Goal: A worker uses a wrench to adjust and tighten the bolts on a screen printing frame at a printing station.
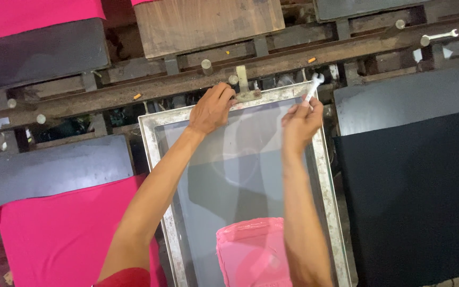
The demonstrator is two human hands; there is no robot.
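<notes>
The printing screen [240,175], a mesh in a worn metal frame, lies flat between a pink fabric panel [65,234] on one side and a black panel [415,196] on the other, its far edge meeting a small metal bracket [248,95] on the rusty rail [187,82]. The left hand [212,109] rests on the frame's far edge beside the bracket, fingers curled down over the metal and pressed together. The right hand [301,123] pinches the shank of a small white open-ended wrench [313,87] between thumb and fingers, the wrench head raised just above the frame's far right corner. For good work at this joint, the left hand should hold the frame hard against the bracket so it cannot shift, while the wrench head seats squarely on the fastener before any turn; which fastener it meets is not visible. A pink smear of ink [251,252] sits on the near mesh; forearms should stay clear of it. A second wrench [439,36] lies on the rail, well apart.
</notes>
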